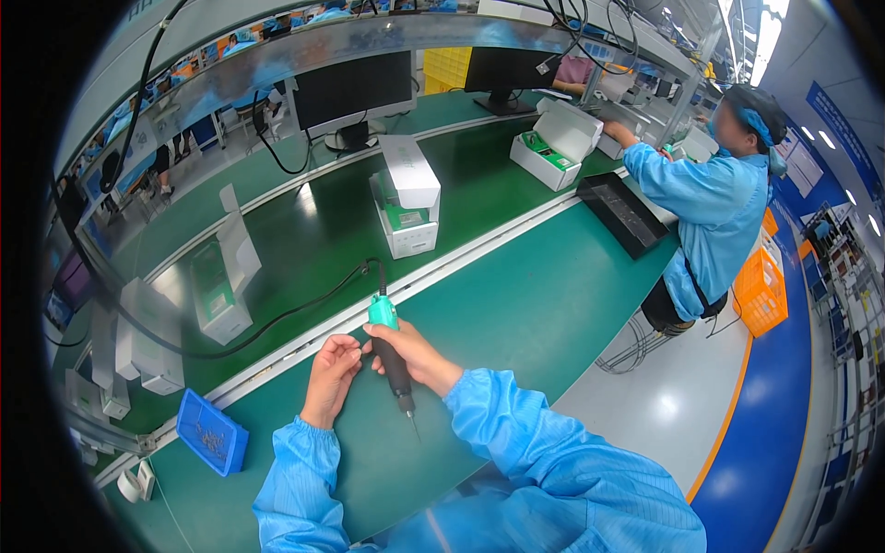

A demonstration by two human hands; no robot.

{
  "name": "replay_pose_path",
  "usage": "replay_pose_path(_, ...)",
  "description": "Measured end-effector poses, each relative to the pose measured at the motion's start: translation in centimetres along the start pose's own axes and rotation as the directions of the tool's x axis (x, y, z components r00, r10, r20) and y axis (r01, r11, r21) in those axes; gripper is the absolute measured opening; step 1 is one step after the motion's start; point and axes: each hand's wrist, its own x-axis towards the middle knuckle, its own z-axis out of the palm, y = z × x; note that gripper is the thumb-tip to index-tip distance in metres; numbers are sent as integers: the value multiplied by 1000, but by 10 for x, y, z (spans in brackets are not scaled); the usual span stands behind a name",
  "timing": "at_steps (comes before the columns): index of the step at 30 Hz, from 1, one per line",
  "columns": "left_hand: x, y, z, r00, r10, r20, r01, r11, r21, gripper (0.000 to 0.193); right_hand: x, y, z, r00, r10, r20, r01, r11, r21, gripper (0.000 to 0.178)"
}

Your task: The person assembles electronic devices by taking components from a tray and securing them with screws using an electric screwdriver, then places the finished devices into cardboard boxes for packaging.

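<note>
My right hand (419,356) is wrapped round an electric screwdriver (394,369) with a black body and a teal top. Its thin bit points down toward me, over the green table mat (525,304). A black cable runs from its teal end off to the left. Close beside the tool is my left hand (330,380), thumb and fingertips pinched together; anything between them is too small to make out. To the left of that hand stands a blue bin (238,449) holding small dark pieces that look like screws (214,441).
Beyond a metal rail, a dark green belt carries open white boxes (412,242) with green contents. Monitors (355,88) stand behind it. A black tray (623,217) lies at the far right, near a co-worker in blue (705,198). A tape roll (136,481) sits at lower left.
</note>
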Motion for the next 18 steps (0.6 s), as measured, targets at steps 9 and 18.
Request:
replay_pose_path(9,2,-2,-2,1000,-2,-2,2,1000,4,18,-3,-4,-1,1000,10,6,-9,999,-31,39)
replay_pose_path(18,2,-2,-4,1000,-18,14,18,1000,-11,16,-4,-4,1,1000,5,17,-3,998,-68,36)
